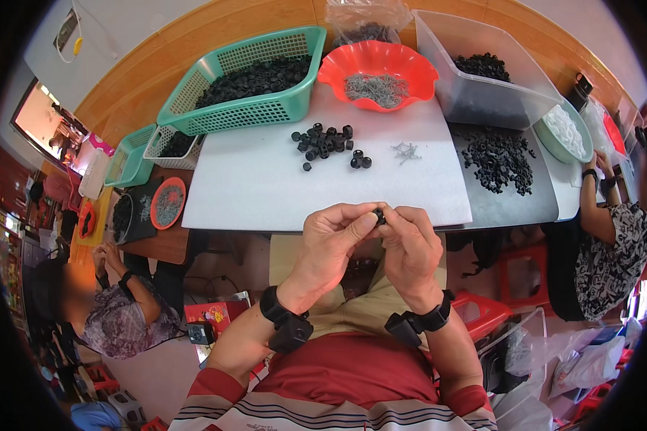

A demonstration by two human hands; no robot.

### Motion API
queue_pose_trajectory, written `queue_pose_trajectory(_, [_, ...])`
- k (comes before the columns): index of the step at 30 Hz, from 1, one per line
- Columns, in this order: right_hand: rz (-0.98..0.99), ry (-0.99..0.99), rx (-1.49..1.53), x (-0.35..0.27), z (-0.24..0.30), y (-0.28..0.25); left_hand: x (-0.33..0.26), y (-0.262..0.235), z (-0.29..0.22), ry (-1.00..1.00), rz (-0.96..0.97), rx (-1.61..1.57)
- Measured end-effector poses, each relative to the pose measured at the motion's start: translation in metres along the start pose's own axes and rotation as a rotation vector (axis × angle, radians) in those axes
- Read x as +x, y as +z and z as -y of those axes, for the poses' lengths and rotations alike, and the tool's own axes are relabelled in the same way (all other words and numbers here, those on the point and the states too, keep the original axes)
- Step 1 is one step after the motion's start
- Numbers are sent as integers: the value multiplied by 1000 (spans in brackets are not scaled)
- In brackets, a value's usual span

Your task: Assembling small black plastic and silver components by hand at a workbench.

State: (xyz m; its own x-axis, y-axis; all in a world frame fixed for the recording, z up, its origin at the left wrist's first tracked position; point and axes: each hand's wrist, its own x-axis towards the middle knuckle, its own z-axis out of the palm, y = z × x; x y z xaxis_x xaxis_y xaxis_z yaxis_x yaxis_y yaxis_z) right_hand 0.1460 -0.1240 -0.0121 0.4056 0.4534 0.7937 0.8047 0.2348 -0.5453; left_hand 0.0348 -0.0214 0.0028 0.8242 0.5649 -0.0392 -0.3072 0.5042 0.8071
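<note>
Just off the table's front edge, my left hand (329, 241) pinches a small black plastic piece (379, 215) between thumb and forefinger. My right hand (413, 251) is closed too, its fingertips meeting the right side of that piece; whatever lies between them is hidden. On the white sheet (251, 187) ahead is a loose heap of similar black pieces (325, 142), with a few set apart (360, 161) on its right. Farther right on the sheet lies a little pile of thin silver screws or pins (407, 152).
Behind the sheet stand a green basket (248, 115) of black parts, a red bowl (336, 68) of metal pins and a clear bin (514, 108). More black pieces (499, 159) cover a dark mat at right. One person (133, 305) sits left, another (611, 251) right.
</note>
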Motion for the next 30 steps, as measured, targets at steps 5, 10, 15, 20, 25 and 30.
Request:
queue_pose_trajectory(5, [14, 37, 50, -4, -3, -3, -2, 3, 1, 4, 4, 54])
queue_pose_trajectory(10, [16, 51, 46, -8, -6, -4, -4, 0, 4, -34, 2, 53])
queue_pose_trajectory(15, [24, 56, 54, -5, -7, -7, -4, 2, 3, -28, 11, 55])
queue_pose_trajectory(20, [18, 33, 30, -8, -11, -8, -7, 5, 6, -61, 34, 16])
queue_pose_trajectory(25, [36, 32, 57, -14, -17, -9, -8, 8, 9, -57, 38, 7])
queue_pose_trajectory(30, [132, 41, 14, -2, -13, -18, -7, 2, 10, -70, 17, 6])
